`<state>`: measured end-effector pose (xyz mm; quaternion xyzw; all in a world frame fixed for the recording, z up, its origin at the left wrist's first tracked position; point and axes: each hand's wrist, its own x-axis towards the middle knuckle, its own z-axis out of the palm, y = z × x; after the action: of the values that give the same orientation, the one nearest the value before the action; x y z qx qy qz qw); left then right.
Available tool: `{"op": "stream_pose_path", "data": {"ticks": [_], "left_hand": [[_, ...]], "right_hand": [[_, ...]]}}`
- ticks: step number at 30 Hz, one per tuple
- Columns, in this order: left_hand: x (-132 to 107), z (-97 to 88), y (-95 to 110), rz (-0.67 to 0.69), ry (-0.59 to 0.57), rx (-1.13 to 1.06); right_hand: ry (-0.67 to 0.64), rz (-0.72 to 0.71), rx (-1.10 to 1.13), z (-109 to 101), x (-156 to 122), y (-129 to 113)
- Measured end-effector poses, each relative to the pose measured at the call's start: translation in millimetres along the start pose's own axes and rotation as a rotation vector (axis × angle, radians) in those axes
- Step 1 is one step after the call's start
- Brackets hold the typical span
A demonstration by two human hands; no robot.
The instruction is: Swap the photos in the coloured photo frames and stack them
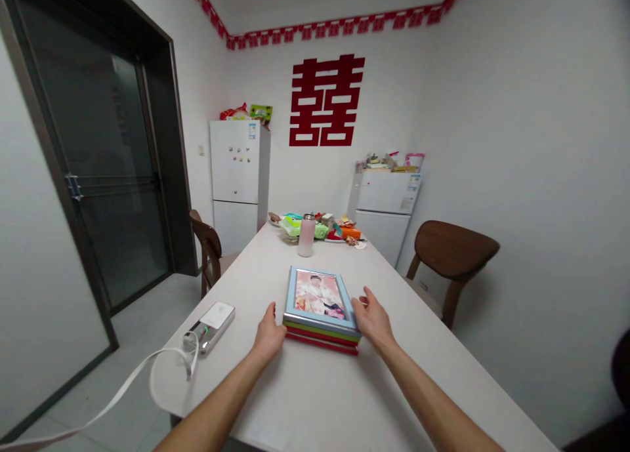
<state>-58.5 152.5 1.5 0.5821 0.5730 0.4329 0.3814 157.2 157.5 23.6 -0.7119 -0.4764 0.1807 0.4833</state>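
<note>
On white desk [256,399]: power bank [210,326] w/ white cable [162,355] far left, clear of the work. My left hand [268,334] half-open, not gripping, thumb side against stack of frames [319,308], blue-framed photo on top, centered within easy reach. Right hand [375,321] open, fingers spread, just beside stack; contact hard to tell.

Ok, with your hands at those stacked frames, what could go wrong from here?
The light-blue photo frame rests loosely on the green frame and red frame, so it could slide if they tilt. The white cable looping over the white table beside the left hand might snag and drag the power bank.
</note>
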Motion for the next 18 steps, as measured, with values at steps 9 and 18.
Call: {"op": "stream_pose_path", "data": {"ticks": [9,18], "left_hand": [[-23,-2.9,118,0.329,-0.116,-0.419],[-38,4.3,122,0.314,-0.417,-0.785]], "right_hand": [[-0.246,-0.407,0.810,-11,-58,-96],[-0.339,-0.272,1.054,-12,-78,-94]]}}
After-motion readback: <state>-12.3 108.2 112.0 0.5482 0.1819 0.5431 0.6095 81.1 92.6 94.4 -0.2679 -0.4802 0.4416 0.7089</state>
